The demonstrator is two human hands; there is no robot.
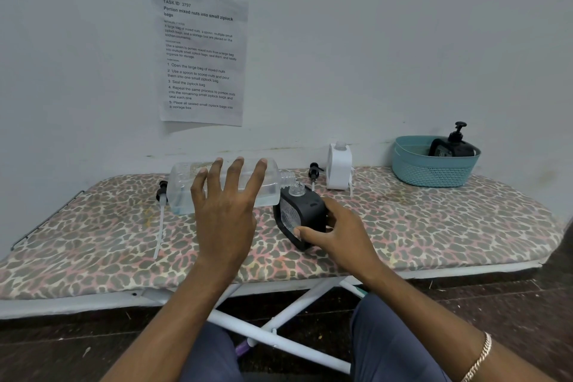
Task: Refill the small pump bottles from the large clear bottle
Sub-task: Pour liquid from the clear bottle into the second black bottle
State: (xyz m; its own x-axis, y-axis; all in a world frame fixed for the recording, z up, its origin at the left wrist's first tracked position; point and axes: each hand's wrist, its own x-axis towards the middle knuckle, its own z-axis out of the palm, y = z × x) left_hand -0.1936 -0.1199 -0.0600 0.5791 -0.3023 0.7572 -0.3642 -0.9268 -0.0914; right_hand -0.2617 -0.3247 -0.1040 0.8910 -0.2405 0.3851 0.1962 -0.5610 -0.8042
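Note:
The large clear bottle (183,186) lies on its side just above the board, a little liquid pooled along its lower side. My left hand (226,211) holds it, fingers spread across its body and over its top edge. Its uncapped neck (288,178) points right, just above the open mouth of a small black bottle (310,211). That small bottle leans slightly. My right hand (338,236) grips it, thumb on the clear front face and fingers behind.
A black pump head with a long tube (161,217) lies left of the clear bottle, another pump (313,172) behind the black one. An open white bottle (339,167) stands at the back. A teal basket (434,170) at right holds a black pump bottle (451,146). All rest on a leopard-print board (434,226).

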